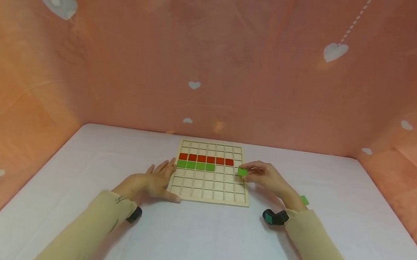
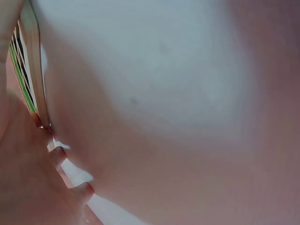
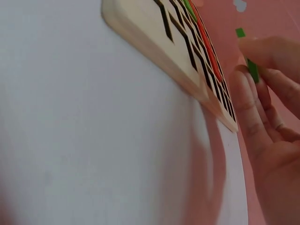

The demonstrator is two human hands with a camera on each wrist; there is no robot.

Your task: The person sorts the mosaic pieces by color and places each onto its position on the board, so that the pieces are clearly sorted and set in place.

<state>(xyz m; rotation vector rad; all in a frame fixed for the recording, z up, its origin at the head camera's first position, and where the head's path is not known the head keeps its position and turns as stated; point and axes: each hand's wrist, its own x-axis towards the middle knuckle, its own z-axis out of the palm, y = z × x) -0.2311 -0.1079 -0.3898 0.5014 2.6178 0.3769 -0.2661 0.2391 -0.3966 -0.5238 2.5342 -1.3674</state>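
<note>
A wooden grid board [image 1: 208,185] lies flat on the table, with a row of several red square tiles [image 1: 201,159] and, just below it, a shorter row of green tiles [image 1: 201,166]. At the board's right edge my right hand [image 1: 266,178] pinches a green square tile [image 1: 242,172] between thumb and fingers. The right wrist view shows that green tile [image 3: 252,70] edge-on, above the board's surface. My left hand [image 1: 156,181] rests with spread fingers along the left edge of the board, its thumb by the lower left corner. In the left wrist view the board's side [image 2: 35,61] shows close to the palm.
Another green piece [image 1: 304,199] lies on the white table [image 1: 196,240] behind the right wrist, partly hidden by it. Orange-pink cloth [image 1: 216,62] with heart shapes stands behind and on both sides of the table. Each wrist wears a black device [image 1: 275,217].
</note>
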